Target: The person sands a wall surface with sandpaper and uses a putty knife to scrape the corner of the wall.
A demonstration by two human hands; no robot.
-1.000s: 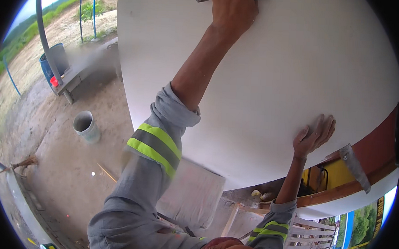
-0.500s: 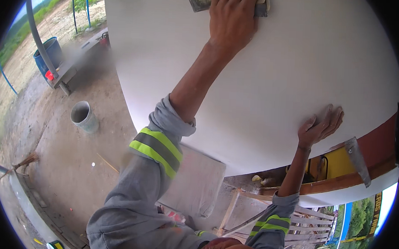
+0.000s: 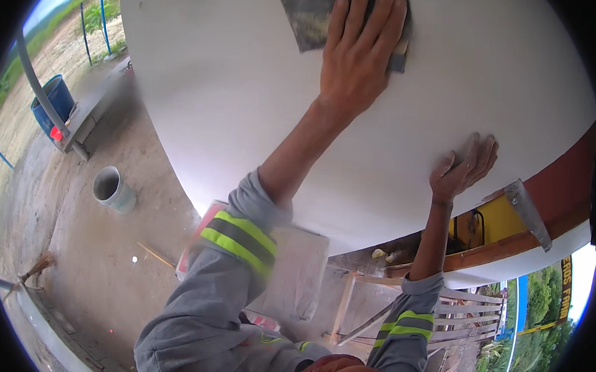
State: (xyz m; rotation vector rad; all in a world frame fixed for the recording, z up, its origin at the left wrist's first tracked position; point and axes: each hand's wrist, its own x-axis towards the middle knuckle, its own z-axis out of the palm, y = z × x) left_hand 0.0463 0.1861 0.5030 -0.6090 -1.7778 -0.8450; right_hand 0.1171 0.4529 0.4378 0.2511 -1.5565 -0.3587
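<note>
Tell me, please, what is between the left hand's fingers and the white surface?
A dark, worn, flat pad lies between the fingers of the left hand and the white surface; the head view shows it.

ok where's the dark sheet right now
In the head view, the dark sheet is at the top, just right of the middle, under the left hand, against the white surface.

Against the upper visible part of the broad, plain white surface [image 3: 379,159] lies a flat, dark grey pad [image 3: 305,20] mottled with paler smears. Its middle is covered; a sharp lower-left corner shows, with a tan strip at its right, well above the white surface's lower edge.
</note>
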